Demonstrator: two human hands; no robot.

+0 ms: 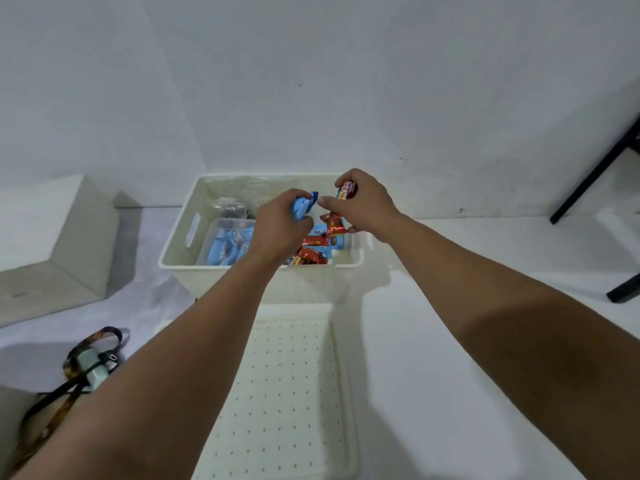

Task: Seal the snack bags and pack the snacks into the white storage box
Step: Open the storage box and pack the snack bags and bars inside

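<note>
The white storage box (180, 247) stands on the floor ahead of me. Both hands hover over its right half. My left hand (277, 226) grips a light blue snack packet (302, 206). My right hand (363, 206) grips a small purple and red snack packet (346, 190), and more red packets (332, 225) hang under its lower fingers. Inside the box lie loose red packets (310, 254), a clear bag of blue packets (227, 245) at the left, and a clear bag with dark contents (230, 206) at the back.
A white perforated lid (287, 386) lies flat right before the box, under my forearms. A lanyard with a small device (91, 362) lies at the lower left. A grey step (69, 244) rises on the left; black furniture legs (602, 174) stand at the right.
</note>
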